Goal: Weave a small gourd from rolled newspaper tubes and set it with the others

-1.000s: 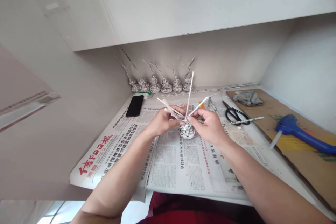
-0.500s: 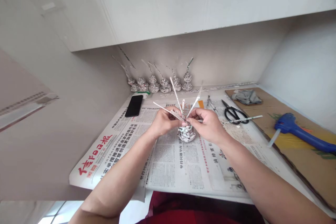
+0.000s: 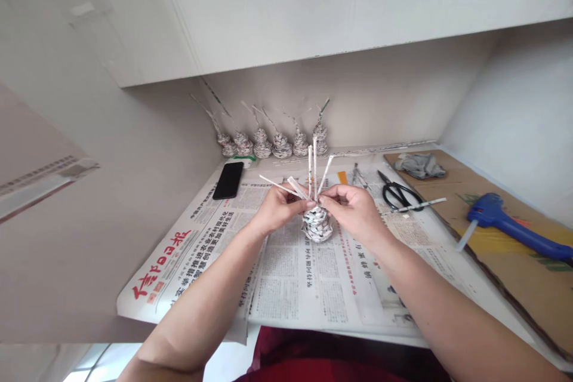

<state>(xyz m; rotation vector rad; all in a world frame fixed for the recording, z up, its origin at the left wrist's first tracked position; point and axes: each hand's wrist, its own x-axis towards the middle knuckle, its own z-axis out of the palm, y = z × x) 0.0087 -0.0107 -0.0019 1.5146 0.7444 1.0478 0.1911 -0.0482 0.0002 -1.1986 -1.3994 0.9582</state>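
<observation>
A small woven newspaper gourd [image 3: 317, 225] stands upright on the newspaper sheets [image 3: 290, 292] between my hands. Several rolled paper strips [image 3: 314, 170] stick up and outward from its top. At its upper left, my left hand [image 3: 281, 210] is closed, thumb and fingers pinching around the base of the strips that lean left. My right hand [image 3: 351, 206] pinches at the upper right, its fingertips at the foot of the strips. Exactly which strip each fingertip grips is partly hidden.
Several finished-looking woven gourds [image 3: 282, 146] line the back wall. A phone [image 3: 228, 180] lies at left. On the right are black-handled scissors [image 3: 400, 194], a loose paper strip [image 3: 416, 206], and cardboard [image 3: 505, 292] bearing a blue glue gun [image 3: 514, 224] and a crumpled grey cloth [image 3: 421, 165]. A white cabinet overhangs.
The strips on top have shifted: two now stand nearly upright and another leans left beside my left hand. My hands have moved slightly, uncovering more of the gourd's top.
</observation>
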